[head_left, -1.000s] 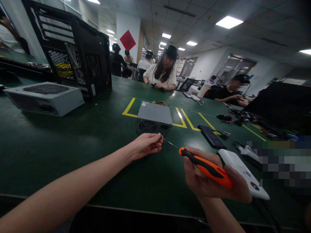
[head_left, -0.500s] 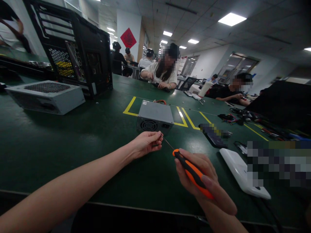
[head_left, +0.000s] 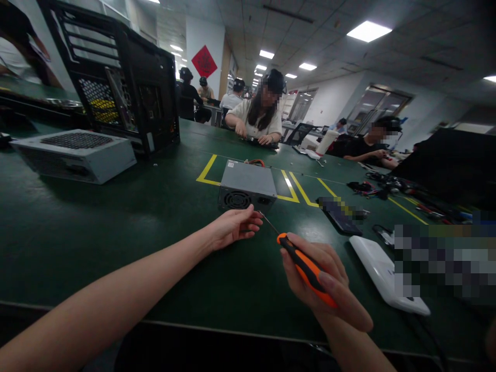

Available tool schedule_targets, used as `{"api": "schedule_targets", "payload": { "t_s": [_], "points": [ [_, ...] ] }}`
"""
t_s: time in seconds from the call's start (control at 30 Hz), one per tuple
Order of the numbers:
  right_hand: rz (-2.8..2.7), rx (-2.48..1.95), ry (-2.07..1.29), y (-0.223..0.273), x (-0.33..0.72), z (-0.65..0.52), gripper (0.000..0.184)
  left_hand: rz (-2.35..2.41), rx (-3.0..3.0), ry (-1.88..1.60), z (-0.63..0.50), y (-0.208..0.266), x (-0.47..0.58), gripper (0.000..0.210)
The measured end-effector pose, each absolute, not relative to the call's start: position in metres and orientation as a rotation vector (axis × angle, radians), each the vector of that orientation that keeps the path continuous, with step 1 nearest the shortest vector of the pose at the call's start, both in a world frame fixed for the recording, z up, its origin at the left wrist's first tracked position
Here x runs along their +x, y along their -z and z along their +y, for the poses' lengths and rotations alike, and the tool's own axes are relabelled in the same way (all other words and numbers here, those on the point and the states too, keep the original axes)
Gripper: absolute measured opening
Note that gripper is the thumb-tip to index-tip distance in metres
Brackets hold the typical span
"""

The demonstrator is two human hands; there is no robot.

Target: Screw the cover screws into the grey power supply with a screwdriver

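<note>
My right hand [head_left: 325,279] is wrapped around the orange and black handle of a screwdriver [head_left: 306,266]. Its thin shaft slants up and left toward my left hand [head_left: 238,227]. The left thumb stands apart from the loosely curled fingers, close by the screwdriver tip. Whether anything small sits at that tip is too fine to make out. Just beyond the hands, a grey power supply unit [head_left: 248,178] rests on the green table, its fan grille and socket facing me. Red and orange wires show behind it.
A second power supply [head_left: 77,155] lies at left, beside a black computer case [head_left: 151,98]. To the right are a white power bank-like device [head_left: 387,274], a dark flat object [head_left: 341,217] and cables [head_left: 372,186]. A co-worker [head_left: 258,113] sits across the table [head_left: 163,289].
My left thumb has lifted away from the screwdriver tip and the fingers have loosened. The screwdriver has shifted slightly up. Across the table, the co-worker's hands have moved.
</note>
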State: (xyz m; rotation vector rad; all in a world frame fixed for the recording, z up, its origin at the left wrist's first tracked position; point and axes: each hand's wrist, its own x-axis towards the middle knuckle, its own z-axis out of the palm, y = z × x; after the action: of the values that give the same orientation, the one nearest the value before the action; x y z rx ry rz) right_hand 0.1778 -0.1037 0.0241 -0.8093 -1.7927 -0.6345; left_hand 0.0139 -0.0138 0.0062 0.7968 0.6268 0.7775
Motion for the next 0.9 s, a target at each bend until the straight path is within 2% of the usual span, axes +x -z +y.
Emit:
{"api": "schedule_targets", "payload": {
  "t_s": [0.17,0.3,0.43,0.7,0.9],
  "points": [
    [-1.749,-0.777,0.732,-0.023,0.187,-0.093,0.043,0.694,0.883,-0.702,-0.014,-0.004,0.014,0.035],
    [-1.739,-0.568,0.853,-0.022,0.203,-0.074,0.050,0.708,0.967,-0.690,-0.013,0.000,0.014,0.026],
    [-1.843,-0.540,0.869,-0.019,0.213,-0.061,0.052,0.706,1.000,-0.669,-0.013,0.001,0.014,0.022],
    [-1.952,-0.662,0.871,-0.011,0.213,-0.052,0.034,0.698,0.965,-0.684,-0.013,-0.002,0.015,0.018],
    [-1.994,-0.656,0.902,-0.010,0.213,-0.051,0.033,0.701,0.962,-0.683,-0.014,-0.004,0.015,0.017]
  ]
}}
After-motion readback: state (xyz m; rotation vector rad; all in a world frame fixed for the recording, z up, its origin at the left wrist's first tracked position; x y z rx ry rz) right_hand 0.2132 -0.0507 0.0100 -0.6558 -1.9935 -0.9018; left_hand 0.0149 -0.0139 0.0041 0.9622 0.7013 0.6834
